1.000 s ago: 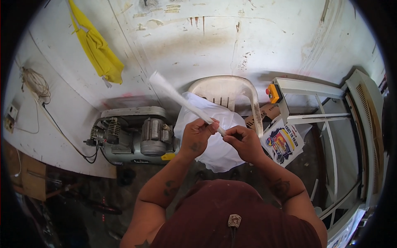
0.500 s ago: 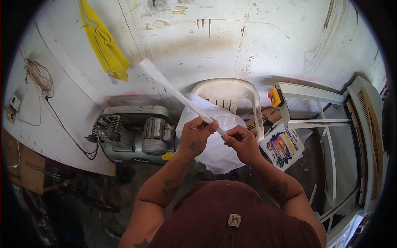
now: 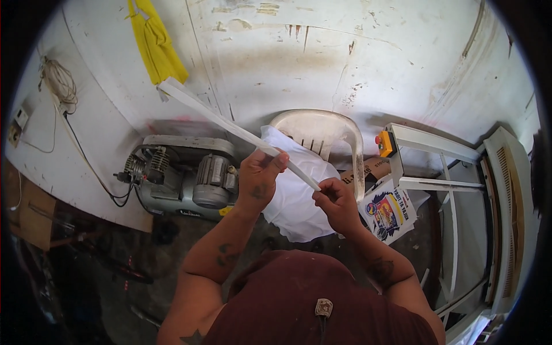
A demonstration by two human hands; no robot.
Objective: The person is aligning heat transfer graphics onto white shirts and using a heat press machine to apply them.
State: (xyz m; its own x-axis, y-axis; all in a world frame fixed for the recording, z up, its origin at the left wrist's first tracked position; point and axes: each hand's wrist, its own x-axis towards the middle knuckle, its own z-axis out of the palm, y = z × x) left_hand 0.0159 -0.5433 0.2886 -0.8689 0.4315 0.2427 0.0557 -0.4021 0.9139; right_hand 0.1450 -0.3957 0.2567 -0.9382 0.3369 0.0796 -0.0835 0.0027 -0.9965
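A long, flat white strip (image 3: 221, 119), which looks like folded cloth, slants from upper left down to the right before me. My left hand (image 3: 259, 181) is closed around the strip below its middle, thumb on top. My right hand (image 3: 337, 206) pinches the lower end between thumb and fingers. Beyond and below the hands, a heap of white cloth (image 3: 299, 201) lies on the seat of a pale plastic chair (image 3: 352, 129), hiding most of the seat. The strip's far end reaches up in front of the wall, just below a hanging yellow cloth.
A grey air compressor (image 3: 215, 181) stands left of the chair. On the right is a white metal frame machine (image 3: 440, 184) with a red-and-yellow stop button (image 3: 384, 142). A printed white sheet (image 3: 388, 213) lies by the chair. The yellow cloth (image 3: 156, 49) and coiled cable (image 3: 59, 83) hang on the walls.
My hands have moved apart along the strip, the left one shifting left and the right slightly right. More strip shows between them, and its far end reaches farther left.
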